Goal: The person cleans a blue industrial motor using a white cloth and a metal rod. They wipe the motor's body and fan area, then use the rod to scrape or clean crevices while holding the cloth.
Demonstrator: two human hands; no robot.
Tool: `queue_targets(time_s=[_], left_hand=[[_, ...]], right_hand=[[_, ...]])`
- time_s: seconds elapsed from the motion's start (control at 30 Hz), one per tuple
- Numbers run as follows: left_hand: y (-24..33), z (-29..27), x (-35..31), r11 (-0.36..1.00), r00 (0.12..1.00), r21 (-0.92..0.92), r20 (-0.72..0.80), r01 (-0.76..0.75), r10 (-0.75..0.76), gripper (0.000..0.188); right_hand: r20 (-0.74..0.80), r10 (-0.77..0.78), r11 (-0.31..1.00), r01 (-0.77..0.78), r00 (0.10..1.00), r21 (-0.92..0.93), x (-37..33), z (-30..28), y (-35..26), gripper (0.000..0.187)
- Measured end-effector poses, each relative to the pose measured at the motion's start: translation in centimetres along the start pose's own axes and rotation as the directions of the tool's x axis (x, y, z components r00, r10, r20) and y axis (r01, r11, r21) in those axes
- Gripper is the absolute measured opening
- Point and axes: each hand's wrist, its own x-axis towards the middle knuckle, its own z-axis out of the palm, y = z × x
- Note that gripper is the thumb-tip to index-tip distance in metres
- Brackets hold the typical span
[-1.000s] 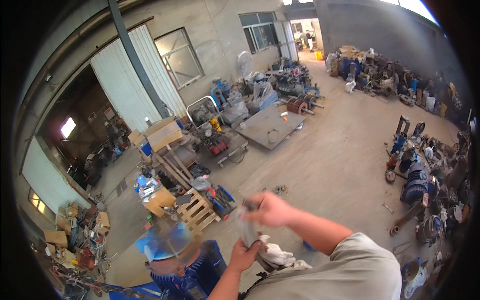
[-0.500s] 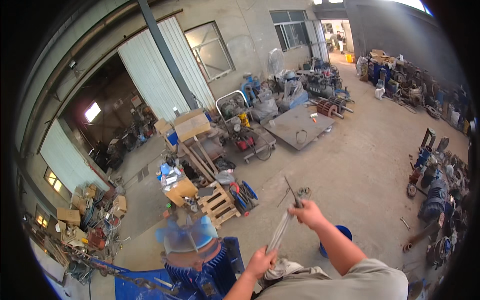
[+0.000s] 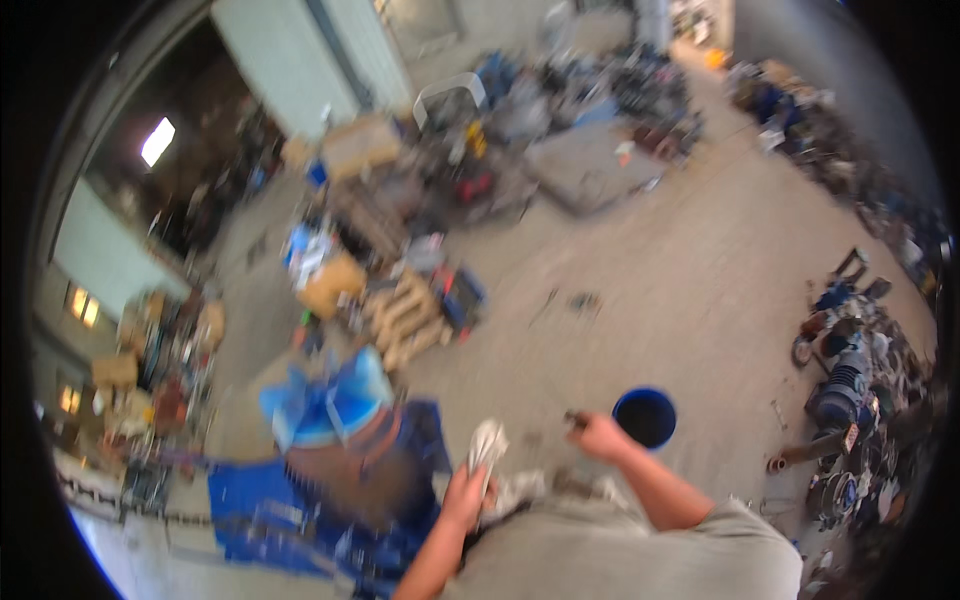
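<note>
A bunched, pale grey-white rag [image 3: 488, 443] sticks up out of my left hand [image 3: 464, 497], whose fingers are wrapped round it. My right hand [image 3: 603, 437] is closed on a dark tool [image 3: 577, 417]; blur hides its kind and most of its length. Just right of that hand stands a blue bucket [image 3: 673, 412] with a dark inside. To the left of my left hand is a blue finned motor [image 3: 425, 435], topped by a light-blue fan [image 3: 330, 402]. My two hands are apart, in front of my grey shirt.
A blue sheet [image 3: 245, 510] lies by the motor, and a chain [image 3: 150, 513] hangs at the left. A wooden pallet [image 3: 405, 320] lies ahead. Small scraps [image 3: 584, 300] are on the floor. Motors and parts [image 3: 840, 400] line the right side; a flat metal plate [image 3: 585, 170] lies farther off.
The rag was stretched between both hands over the tool; now it is in my left hand alone. My right hand has drawn back with the tool. The view has tilted down and blurred.
</note>
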Motion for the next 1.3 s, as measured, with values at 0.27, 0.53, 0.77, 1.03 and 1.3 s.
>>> queue_targets(time_s=[0.27,0.53,0.77,1.03,1.3], left_hand=[[0.4,-0.2,-1.6,0.991,0.996,-0.123,0.06,-0.053,0.06,0.031],[-3.1,-1.4,-2.1,0.965,0.992,-0.25,-0.072,0.082,-0.103,0.023],[-4.3,-3.8,-3.8,0.829,0.966,-0.56,-0.212,0.004,-0.148,0.022],[-3.1,-3.3,-4.3,0.855,0.935,-0.512,-0.337,-0.083,-0.111,0.017],[-0.2,-1.9,-1.9,0.858,0.907,-0.386,-0.376,-0.34,0.191,0.018]], right_hand=[[0.154,-0.036,0.914,-0.03,0.987,0.406,-0.8,0.0,2.2,0.054],[0.36,-0.173,0.969,0.093,0.917,0.229,-2.3,3.8,0.8,0.044],[0.55,-0.168,0.928,-0.056,0.818,0.368,-1.6,7.1,-0.3,0.037],[0.577,-0.205,0.866,-0.129,0.791,0.484,-0.9,9.0,-2.0,0.035],[0.46,-0.381,0.698,-0.077,0.802,0.712,0.8,8.2,-5.5,0.03]])
